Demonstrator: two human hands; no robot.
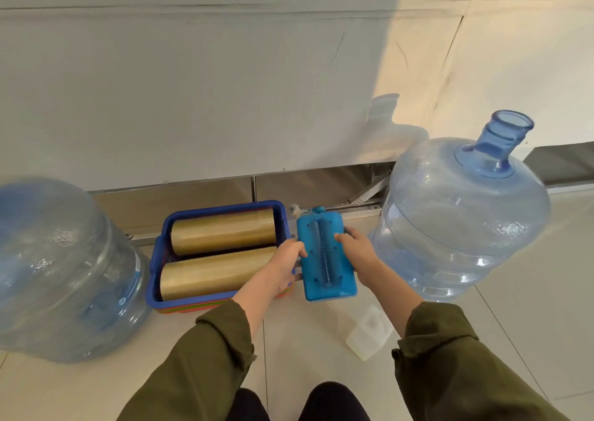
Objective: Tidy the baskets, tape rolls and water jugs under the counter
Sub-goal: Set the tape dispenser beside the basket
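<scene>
A blue basket [225, 208] sits on the floor at the counter's base, stacked on other coloured baskets. Two golden tape rolls [221, 234] [215, 274] lie side by side in it. Right of the basket lies a flat blue plastic block [326, 256] with a toothed strip down its middle. My left hand [286, 266] grips its left edge, next to the basket's right rim. My right hand [356, 247] grips its right edge. An empty blue water jug [456, 215] stands upright on the right. Another jug [61, 269] stands on the left, blurred.
The counter's white front panel [225, 99] rises behind everything, with a low metal-lined gap [315, 186] beneath it. A small white plastic container [369, 334] lies on the tiled floor below my right forearm. My dark-clad knees [299, 404] show at the bottom edge.
</scene>
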